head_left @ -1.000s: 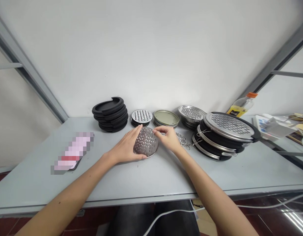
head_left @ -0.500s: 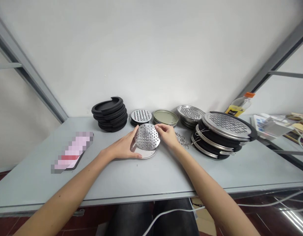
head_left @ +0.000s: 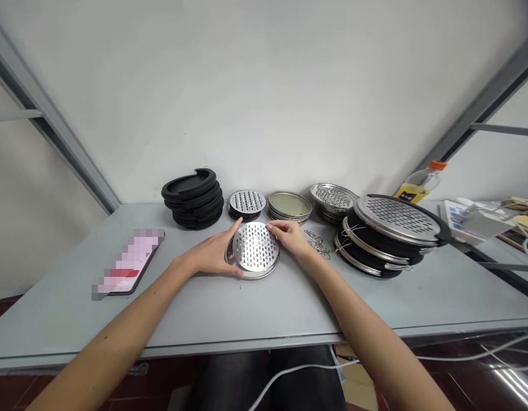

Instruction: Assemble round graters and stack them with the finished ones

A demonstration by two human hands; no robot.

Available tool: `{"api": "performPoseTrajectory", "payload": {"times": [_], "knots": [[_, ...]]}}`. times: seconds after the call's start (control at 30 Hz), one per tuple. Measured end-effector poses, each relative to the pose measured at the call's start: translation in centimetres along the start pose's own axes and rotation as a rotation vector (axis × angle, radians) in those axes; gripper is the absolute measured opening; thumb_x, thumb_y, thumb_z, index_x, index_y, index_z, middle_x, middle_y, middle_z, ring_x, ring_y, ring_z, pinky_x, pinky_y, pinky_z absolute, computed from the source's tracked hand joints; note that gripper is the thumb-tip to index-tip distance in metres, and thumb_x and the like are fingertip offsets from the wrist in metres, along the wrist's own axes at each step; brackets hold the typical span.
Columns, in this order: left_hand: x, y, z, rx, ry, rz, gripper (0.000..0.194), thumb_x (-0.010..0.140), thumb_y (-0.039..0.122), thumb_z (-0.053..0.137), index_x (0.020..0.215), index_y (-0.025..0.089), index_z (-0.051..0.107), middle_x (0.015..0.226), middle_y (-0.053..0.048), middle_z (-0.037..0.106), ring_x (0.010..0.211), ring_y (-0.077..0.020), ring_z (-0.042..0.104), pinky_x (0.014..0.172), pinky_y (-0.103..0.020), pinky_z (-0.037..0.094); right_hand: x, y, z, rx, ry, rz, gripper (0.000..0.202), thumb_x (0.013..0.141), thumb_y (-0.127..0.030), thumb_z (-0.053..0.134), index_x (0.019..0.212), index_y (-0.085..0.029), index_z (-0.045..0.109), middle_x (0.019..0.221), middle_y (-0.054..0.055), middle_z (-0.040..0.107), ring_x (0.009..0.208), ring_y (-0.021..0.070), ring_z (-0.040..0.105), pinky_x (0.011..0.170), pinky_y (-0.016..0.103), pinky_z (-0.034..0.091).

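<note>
A round perforated grater disc [head_left: 256, 246] lies nearly flat over a shallow round metal lid [head_left: 260, 275], whose rim shows at the front and left. My left hand [head_left: 212, 251] curves round the lid's left side, thumb at the front rim and forefinger at the back. With thumb and forefinger, my right hand [head_left: 289, 235] pinches the disc's upper right edge. Just behind stand a short stack of grater discs [head_left: 247, 201] and a stack of olive-toned lids [head_left: 290, 204]. Thin wire clips [head_left: 318, 244] lie right of my right hand.
Black rings [head_left: 190, 200] are stacked at the back left, and a phone [head_left: 133, 265] lies left. To the right are stacked metal grater plates [head_left: 334, 197], a taller pile of black-rimmed grater assemblies [head_left: 398, 220] and an orange-capped bottle [head_left: 422, 184]. A white cable [head_left: 298, 368] crosses below the table edge.
The grater disc has tipped down from a raised tilt to lie nearly flat over the lid. My left forefinger has come off the disc, while my right hand stays at its edge.
</note>
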State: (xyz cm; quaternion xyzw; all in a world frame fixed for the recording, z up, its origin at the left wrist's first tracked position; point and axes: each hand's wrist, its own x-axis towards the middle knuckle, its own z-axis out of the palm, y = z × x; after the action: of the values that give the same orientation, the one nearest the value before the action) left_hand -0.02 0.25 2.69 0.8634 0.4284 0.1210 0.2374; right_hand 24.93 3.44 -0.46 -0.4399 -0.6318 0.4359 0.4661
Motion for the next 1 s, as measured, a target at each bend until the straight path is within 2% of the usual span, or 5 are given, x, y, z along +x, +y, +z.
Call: {"api": "performPoseTrajectory", "payload": {"times": [0.27,0.37,0.67,0.8,1.0], "knots": [[0.1,-0.4,0.3,-0.021,0.023,0.039,0.134,0.057,0.061,0.079,0.152,0.026,-0.009,0.154,-0.013,0.03,0.136,-0.0358,0.036,0.107,-0.047,0.033,0.1,0.1,-0.2,-0.125,-0.012,-0.031,0.035,0.078,-0.041,0.06,0.095,-0.012,0.07,0.067,0.001,0.065,0.057,0.0127,0.051,0.058,0.026,0.039],[0.1,-0.4,0.3,-0.027,0.035,0.061,0.133,0.057,0.06,0.079,0.152,0.027,-0.007,0.157,-0.012,0.021,0.14,-0.0347,0.029,0.11,-0.046,0.03,0.0,-0.3,-0.3,-0.204,-0.01,-0.059,0.033,0.084,-0.041,0.054,0.091,-0.014,0.071,0.077,0.004,0.069,0.067,0.0158,0.058,0.064,0.027,0.042],[-0.1,-0.2,0.1,-0.014,-0.018,0.007,0.128,0.059,0.063,0.076,0.153,0.027,-0.003,0.154,-0.011,0.029,0.138,-0.0345,0.033,0.11,-0.045,0.032,-0.6,-0.8,0.2,-0.51,0.03,-0.162,0.033,0.089,-0.04,0.051,0.093,-0.017,0.073,0.097,0.008,0.071,0.091,0.0224,0.063,0.08,0.032,0.046],[-0.1,-0.6,0.3,-0.006,-0.026,0.01,0.129,0.059,0.065,0.076,0.153,0.024,-0.003,0.155,-0.013,0.027,0.14,-0.0331,0.031,0.112,-0.045,0.03,-0.8,-0.8,0.5,-0.573,-0.059,-0.233,0.032,0.091,-0.04,0.05,0.097,-0.018,0.072,0.102,0.01,0.07,0.099,0.0225,0.061,0.088,0.034,0.045],[0.1,-1.3,0.5,0.049,-0.016,0.035,0.116,0.059,0.069,0.073,0.151,0.021,0.021,0.154,-0.012,0.03,0.14,-0.0336,0.03,0.113,-0.044,0.028,-1.0,-0.6,0.8,-0.675,-0.139,-0.247,0.04,0.089,-0.046,0.053,0.107,-0.013,0.068,0.112,0.014,0.065,0.105,0.0249,0.059,0.097,0.037,0.042]]}}
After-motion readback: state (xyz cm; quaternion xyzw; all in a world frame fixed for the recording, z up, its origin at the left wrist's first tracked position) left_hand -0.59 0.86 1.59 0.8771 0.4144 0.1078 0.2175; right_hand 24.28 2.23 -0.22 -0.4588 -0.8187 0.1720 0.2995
